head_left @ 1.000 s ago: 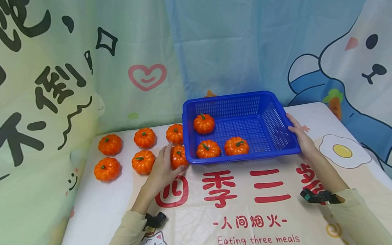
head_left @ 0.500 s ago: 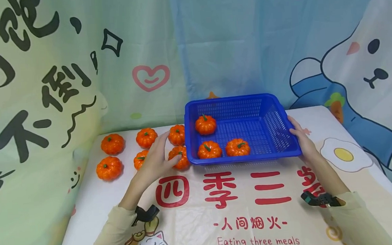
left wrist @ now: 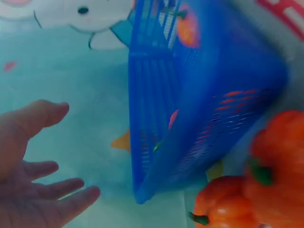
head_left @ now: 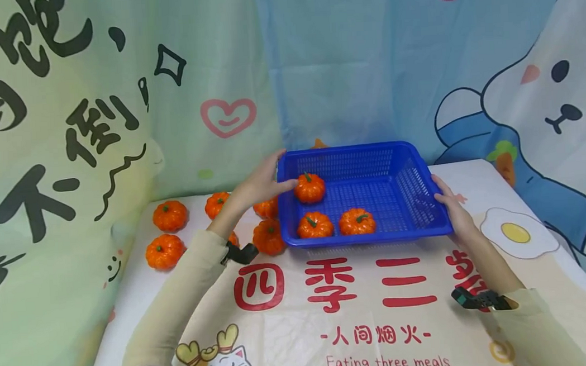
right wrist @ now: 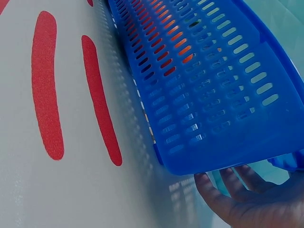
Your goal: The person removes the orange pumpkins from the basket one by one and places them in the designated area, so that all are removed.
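Observation:
A blue slotted plastic basket (head_left: 368, 185) stands near the back of the table with three small orange pumpkins (head_left: 357, 221) in its left part. My left hand (head_left: 263, 183) reaches to the basket's back left corner, thumb overlapping the left rim in the head view. Up close, in the left wrist view, the left hand (left wrist: 45, 175) has its fingers spread, with a gap between them and the basket. At the other end my right hand (head_left: 457, 213) holds the right rim; in the right wrist view its fingers (right wrist: 232, 190) curl under the basket's edge.
Several more pumpkins (head_left: 165, 252) lie on the table left of the basket, some partly hidden by my left arm. The closest pumpkin (head_left: 269, 237) sits right beside the basket's left wall. A printed curtain (head_left: 337, 79) hangs behind the table.
My left hand has moved from the pumpkins beside the basket, back over them and up to the basket's back left corner. The right hand stays on the right rim; the view has shifted slightly.

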A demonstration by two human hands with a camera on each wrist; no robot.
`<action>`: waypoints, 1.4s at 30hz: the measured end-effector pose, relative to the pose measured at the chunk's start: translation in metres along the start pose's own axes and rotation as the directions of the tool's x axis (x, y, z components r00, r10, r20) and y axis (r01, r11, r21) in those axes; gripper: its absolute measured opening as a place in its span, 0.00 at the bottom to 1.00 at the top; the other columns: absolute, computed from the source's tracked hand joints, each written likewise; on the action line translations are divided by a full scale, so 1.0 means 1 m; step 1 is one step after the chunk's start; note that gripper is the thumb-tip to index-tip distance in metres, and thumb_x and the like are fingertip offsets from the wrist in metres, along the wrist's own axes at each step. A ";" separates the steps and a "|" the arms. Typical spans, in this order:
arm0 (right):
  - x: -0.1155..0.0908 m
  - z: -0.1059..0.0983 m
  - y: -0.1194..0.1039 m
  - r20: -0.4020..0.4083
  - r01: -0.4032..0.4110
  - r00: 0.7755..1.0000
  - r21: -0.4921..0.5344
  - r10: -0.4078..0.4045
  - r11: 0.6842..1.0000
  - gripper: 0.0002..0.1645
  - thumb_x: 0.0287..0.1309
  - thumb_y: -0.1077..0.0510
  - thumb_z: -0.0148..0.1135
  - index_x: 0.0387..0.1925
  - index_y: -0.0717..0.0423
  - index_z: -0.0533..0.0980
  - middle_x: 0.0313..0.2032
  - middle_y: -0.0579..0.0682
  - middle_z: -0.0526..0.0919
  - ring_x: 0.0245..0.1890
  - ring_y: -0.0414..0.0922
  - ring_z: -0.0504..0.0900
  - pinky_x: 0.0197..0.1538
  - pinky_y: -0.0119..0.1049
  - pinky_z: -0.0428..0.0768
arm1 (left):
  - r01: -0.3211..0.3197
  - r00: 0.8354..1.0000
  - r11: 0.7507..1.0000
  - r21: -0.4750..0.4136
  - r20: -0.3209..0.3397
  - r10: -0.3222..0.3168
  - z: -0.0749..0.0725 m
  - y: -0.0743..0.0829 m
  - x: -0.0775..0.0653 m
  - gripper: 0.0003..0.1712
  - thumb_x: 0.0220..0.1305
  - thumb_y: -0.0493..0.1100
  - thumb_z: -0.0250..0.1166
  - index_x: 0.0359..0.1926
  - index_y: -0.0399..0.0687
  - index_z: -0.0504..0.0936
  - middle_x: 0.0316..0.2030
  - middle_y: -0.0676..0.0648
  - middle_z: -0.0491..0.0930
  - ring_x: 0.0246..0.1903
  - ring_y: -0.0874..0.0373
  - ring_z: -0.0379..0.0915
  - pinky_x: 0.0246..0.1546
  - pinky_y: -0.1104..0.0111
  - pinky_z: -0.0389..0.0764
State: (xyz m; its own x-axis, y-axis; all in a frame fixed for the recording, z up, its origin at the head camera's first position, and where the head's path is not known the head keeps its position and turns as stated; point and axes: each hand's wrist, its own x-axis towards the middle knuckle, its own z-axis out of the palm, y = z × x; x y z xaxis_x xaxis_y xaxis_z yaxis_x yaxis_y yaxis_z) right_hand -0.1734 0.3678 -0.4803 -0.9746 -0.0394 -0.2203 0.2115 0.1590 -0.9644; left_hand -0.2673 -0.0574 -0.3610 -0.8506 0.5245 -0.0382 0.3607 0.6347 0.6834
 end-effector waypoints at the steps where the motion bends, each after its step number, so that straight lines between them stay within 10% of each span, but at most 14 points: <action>1: 0.000 0.000 -0.001 0.000 -0.001 1.000 -0.001 0.001 1.000 0.33 0.71 0.34 0.30 0.71 0.15 0.32 0.77 0.48 0.25 0.74 0.69 0.34 0.68 0.74 0.47 | 0.008 1.000 1.000 -0.006 0.015 -0.008 -0.003 0.001 0.013 0.47 0.66 0.49 0.62 0.75 0.39 0.47 0.74 0.37 0.52 0.73 0.43 0.51 0.72 0.51 0.59; 7: 0.001 -0.002 -0.002 -0.005 -0.014 1.000 -0.001 0.014 1.000 0.33 0.71 0.34 0.29 0.71 0.14 0.32 0.77 0.49 0.25 0.74 0.69 0.35 0.68 0.74 0.47 | 0.140 0.980 0.990 0.014 0.143 -0.141 0.001 -0.007 0.074 0.46 0.66 0.50 0.61 0.74 0.38 0.47 0.73 0.36 0.56 0.71 0.44 0.56 0.70 0.56 0.64; 14: 0.000 -0.003 0.002 -0.004 -0.014 1.000 0.026 0.014 1.000 0.33 0.71 0.35 0.29 0.71 0.16 0.32 0.77 0.46 0.25 0.75 0.68 0.32 0.68 0.74 0.44 | 0.247 0.916 0.944 0.219 0.264 -0.301 0.019 -0.006 0.100 0.39 0.66 0.56 0.59 0.70 0.40 0.59 0.67 0.42 0.66 0.65 0.50 0.65 0.67 0.60 0.67; 18: 0.000 -0.002 0.001 -0.005 -0.007 1.000 0.035 0.007 0.999 0.33 0.72 0.35 0.29 0.72 0.16 0.33 0.77 0.46 0.25 0.75 0.67 0.31 0.68 0.74 0.43 | 0.204 0.901 0.910 0.360 0.296 -0.318 0.044 -0.044 0.140 0.39 0.58 0.65 0.63 0.59 0.41 0.69 0.53 0.47 0.74 0.51 0.56 0.71 0.51 0.66 0.75; 22: 0.001 0.000 0.001 -0.002 -0.011 1.000 0.028 0.011 1.000 0.33 0.71 0.35 0.30 0.71 0.15 0.33 0.77 0.48 0.25 0.75 0.68 0.33 0.68 0.74 0.45 | 0.211 0.851 0.871 0.444 0.355 -0.388 0.063 -0.074 0.167 0.47 0.55 0.67 0.65 0.67 0.46 0.64 0.64 0.48 0.68 0.62 0.54 0.67 0.61 0.63 0.72; 26: 0.000 0.001 0.003 -0.002 -0.016 1.000 0.029 0.016 0.999 0.33 0.71 0.35 0.30 0.72 0.16 0.32 0.77 0.49 0.25 0.74 0.69 0.33 0.68 0.74 0.46 | 0.171 0.858 0.861 0.478 0.358 -0.369 0.082 -0.096 0.185 0.44 0.49 0.63 0.72 0.65 0.52 0.69 0.65 0.49 0.69 0.63 0.54 0.66 0.60 0.63 0.73; 29: -0.001 0.001 0.003 -0.001 -0.008 1.000 0.019 0.008 1.000 0.34 0.71 0.35 0.30 0.72 0.17 0.32 0.77 0.48 0.25 0.74 0.69 0.33 0.67 0.74 0.47 | 0.146 0.868 0.864 0.481 0.358 -0.346 0.080 -0.080 0.173 0.42 0.49 0.59 0.73 0.65 0.57 0.71 0.66 0.49 0.67 0.65 0.53 0.65 0.61 0.63 0.72; 35: -0.002 0.000 0.001 0.004 -0.002 1.000 -0.015 0.003 1.000 0.35 0.71 0.34 0.30 0.72 0.17 0.31 0.77 0.46 0.25 0.75 0.68 0.35 0.68 0.73 0.50 | 0.221 0.819 0.903 0.368 0.433 -0.377 0.057 -0.015 0.120 0.41 0.61 0.49 0.67 0.73 0.57 0.60 0.75 0.46 0.52 0.74 0.51 0.50 0.73 0.60 0.60; 42: 0.000 -0.001 -0.001 0.006 -0.003 1.000 -0.010 0.003 1.000 0.34 0.71 0.35 0.30 0.72 0.17 0.31 0.77 0.46 0.25 0.75 0.68 0.34 0.68 0.73 0.48 | 0.146 0.823 0.930 0.337 0.480 -0.303 0.057 -0.012 0.115 0.43 0.65 0.54 0.63 0.75 0.57 0.54 0.76 0.45 0.47 0.76 0.50 0.43 0.75 0.57 0.54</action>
State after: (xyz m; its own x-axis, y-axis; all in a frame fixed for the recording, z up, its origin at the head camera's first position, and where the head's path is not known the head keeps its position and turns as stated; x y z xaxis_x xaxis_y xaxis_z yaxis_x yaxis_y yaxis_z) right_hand -0.1741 0.3683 -0.4790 -0.9737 -0.0445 -0.2236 0.2133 0.1690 -0.9623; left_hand -0.3480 0.0280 -0.4151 -0.6255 0.5118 -0.5888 0.3402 0.8581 0.3845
